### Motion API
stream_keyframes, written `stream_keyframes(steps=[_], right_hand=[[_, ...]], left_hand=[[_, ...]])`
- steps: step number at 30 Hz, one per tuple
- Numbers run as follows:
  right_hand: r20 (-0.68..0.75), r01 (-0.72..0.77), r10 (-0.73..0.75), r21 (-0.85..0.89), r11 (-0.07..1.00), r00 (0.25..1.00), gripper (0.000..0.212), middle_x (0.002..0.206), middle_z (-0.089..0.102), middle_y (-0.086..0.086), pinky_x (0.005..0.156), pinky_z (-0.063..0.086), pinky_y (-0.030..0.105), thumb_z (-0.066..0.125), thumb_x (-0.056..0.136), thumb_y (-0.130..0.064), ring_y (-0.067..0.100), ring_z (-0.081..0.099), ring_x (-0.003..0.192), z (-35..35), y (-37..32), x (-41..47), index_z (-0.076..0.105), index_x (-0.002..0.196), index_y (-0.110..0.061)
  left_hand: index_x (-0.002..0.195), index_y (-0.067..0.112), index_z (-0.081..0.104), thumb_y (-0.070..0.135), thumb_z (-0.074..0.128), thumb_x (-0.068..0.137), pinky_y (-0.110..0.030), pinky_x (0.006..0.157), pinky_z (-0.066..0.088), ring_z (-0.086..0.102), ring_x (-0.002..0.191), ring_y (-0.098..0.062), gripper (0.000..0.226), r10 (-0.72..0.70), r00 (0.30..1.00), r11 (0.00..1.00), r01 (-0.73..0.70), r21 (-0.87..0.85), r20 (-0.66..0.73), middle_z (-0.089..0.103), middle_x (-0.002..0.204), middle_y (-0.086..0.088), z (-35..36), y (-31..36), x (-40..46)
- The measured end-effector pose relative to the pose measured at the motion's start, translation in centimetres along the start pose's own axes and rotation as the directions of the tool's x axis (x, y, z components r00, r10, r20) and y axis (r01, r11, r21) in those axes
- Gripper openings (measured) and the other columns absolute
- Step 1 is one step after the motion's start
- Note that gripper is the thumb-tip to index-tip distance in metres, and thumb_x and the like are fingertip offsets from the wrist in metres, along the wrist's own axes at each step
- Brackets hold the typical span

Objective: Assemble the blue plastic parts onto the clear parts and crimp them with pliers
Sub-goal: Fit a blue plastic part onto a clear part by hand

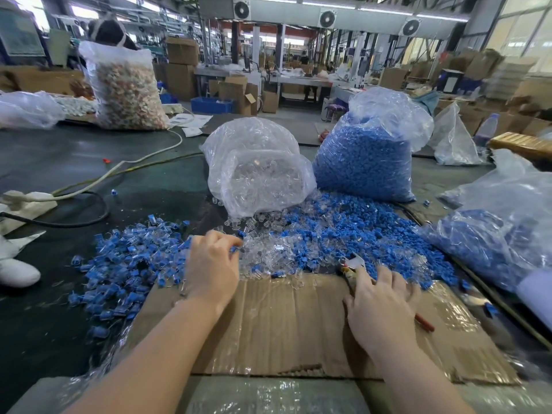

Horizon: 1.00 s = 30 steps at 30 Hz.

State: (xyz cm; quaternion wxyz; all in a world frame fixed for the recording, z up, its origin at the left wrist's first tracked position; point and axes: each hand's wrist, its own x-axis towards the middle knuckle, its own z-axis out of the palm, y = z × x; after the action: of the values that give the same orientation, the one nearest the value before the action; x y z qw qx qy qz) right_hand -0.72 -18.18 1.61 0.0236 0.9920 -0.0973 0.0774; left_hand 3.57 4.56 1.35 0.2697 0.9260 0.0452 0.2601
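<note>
Both forearms are bare, with no sleeves in view. The left hand (212,265) and right hand (380,306) wear no gloves, rings or watch. Nails are short and unpainted.

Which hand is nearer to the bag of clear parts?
Left. The left hand reaches into the pile just below the bag of clear parts; the right hand, holding pliers, lies farther right.
</note>
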Motion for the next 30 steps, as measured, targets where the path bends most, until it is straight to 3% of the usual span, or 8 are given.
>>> stream_keyframes(steps=[3, 7, 11, 15, 18, 20, 24, 30], right_hand=[[-0.083, 0.151, -0.142, 0.114, 0.982, 0.986, 0.043, 0.143, 0.035, -0.001, 0.112, 0.023, 0.04, 0.038, 0.096, -0.022, 0.019, 0.03, 0.132, 0.2, -1.6, 0.1, 0.033, 0.139, -0.025], [-0.139, 0.286, -0.258, 0.246, 0.926, 0.956, 0.035, 0.131, 0.046, -0.005, 0.105, 0.028, 0.027, 0.041, 0.094, -0.017, 0.015, 0.039, 0.121, 0.8, -3.6, 0.6, 0.047, 0.128, -0.023], [-0.179, 0.314, -0.267, 0.343, 0.885, 0.947, 0.027, 0.12, 0.052, -0.004, 0.097, 0.031, 0.025, 0.039, 0.095, -0.019, 0.016, 0.042, 0.111, 1.7, -4.7, 1.0, 0.053, 0.117, -0.023], [-0.196, 0.32, -0.262, 0.385, 0.866, 0.945, 0.034, 0.124, 0.047, -0.005, 0.097, 0.031, 0.025, 0.036, 0.097, -0.026, 0.016, 0.041, 0.111, 2.1, -5.8, 1.1, 0.045, 0.13, -0.027], [-0.19, 0.336, -0.282, 0.387, 0.859, 0.94, 0.038, 0.127, 0.047, -0.007, 0.097, 0.033, 0.026, 0.036, 0.097, -0.024, 0.016, 0.044, 0.111, 2.4, -6.2, 1.4, 0.042, 0.134, -0.03], [-0.206, 0.336, -0.271, 0.439, 0.833, 0.94, 0.031, 0.119, 0.053, -0.009, 0.093, 0.035, 0.025, 0.04, 0.096, -0.022, 0.014, 0.047, 0.106, 2.5, -6.2, 1.5, 0.052, 0.124, -0.028], [-0.195, 0.255, -0.169, 0.62, 0.742, 0.966, 0.013, 0.098, 0.063, -0.009, 0.083, 0.04, 0.026, 0.055, 0.091, -0.019, 0.012, 0.052, 0.095, 2.5, -5.9, 1.7, 0.064, 0.097, -0.024], [-0.083, 0.11, -0.08, 0.89, 0.442, 0.993, 0.007, 0.08, 0.069, -0.004, 0.081, 0.05, 0.035, 0.069, 0.081, -0.009, 0.013, 0.063, 0.081, 1.9, -5.3, 1.8, 0.069, 0.084, -0.016]], left_hand=[[0.105, 0.013, 0.066, 0.012, 0.059, 0.088, -0.021, 0.085, 0.046, 0.053, 0.09, -0.008, 0.018, 0.103, 0.984, 0.973, -0.07, -0.22, 0.145, 0.063, 0.104, 0.0, 1.4, 2.7, -1.4], [0.105, 0.016, 0.066, 0.012, 0.059, 0.089, -0.003, 0.074, 0.04, 0.052, 0.085, -0.002, 0.019, 0.146, 0.969, 0.955, -0.085, -0.285, 0.201, 0.06, 0.098, 0.007, 3.2, 4.2, -3.0], [0.105, 0.017, 0.067, 0.012, 0.061, 0.088, -0.011, 0.085, 0.036, 0.048, 0.09, -0.003, 0.019, 0.105, 0.985, 0.963, -0.067, -0.259, 0.134, 0.057, 0.097, 0.009, 3.8, 3.9, -3.4], [0.112, 0.02, 0.063, 0.015, 0.06, 0.089, -0.008, 0.084, 0.023, 0.037, 0.093, -0.002, 0.024, 0.118, 0.985, 0.972, -0.089, -0.216, 0.127, 0.045, 0.096, 0.013, 4.1, 3.4, -3.5], [0.115, 0.021, 0.062, 0.018, 0.058, 0.09, -0.013, 0.087, 0.03, 0.042, 0.097, -0.005, 0.026, 0.14, 0.979, 0.971, -0.106, -0.213, 0.15, 0.048, 0.1, 0.011, 4.3, 3.4, -3.6], [0.114, 0.022, 0.063, 0.019, 0.059, 0.09, -0.017, 0.089, 0.035, 0.047, 0.099, -0.007, 0.024, 0.159, 0.975, 0.966, -0.12, -0.23, 0.155, 0.051, 0.101, 0.01, 4.2, 3.3, -3.6], [0.11, 0.025, 0.064, 0.015, 0.062, 0.087, -0.018, 0.09, 0.039, 0.05, 0.098, -0.007, 0.025, 0.219, 0.959, 0.946, -0.164, -0.278, 0.18, 0.057, 0.101, 0.011, 3.9, 3.4, -3.7], [0.101, 0.021, 0.067, 0.013, 0.072, 0.079, -0.019, 0.082, 0.046, 0.056, 0.086, -0.005, 0.024, 0.246, 0.951, 0.915, -0.164, -0.369, 0.187, 0.06, 0.091, 0.013, 3.6, 3.7, -3.8]])
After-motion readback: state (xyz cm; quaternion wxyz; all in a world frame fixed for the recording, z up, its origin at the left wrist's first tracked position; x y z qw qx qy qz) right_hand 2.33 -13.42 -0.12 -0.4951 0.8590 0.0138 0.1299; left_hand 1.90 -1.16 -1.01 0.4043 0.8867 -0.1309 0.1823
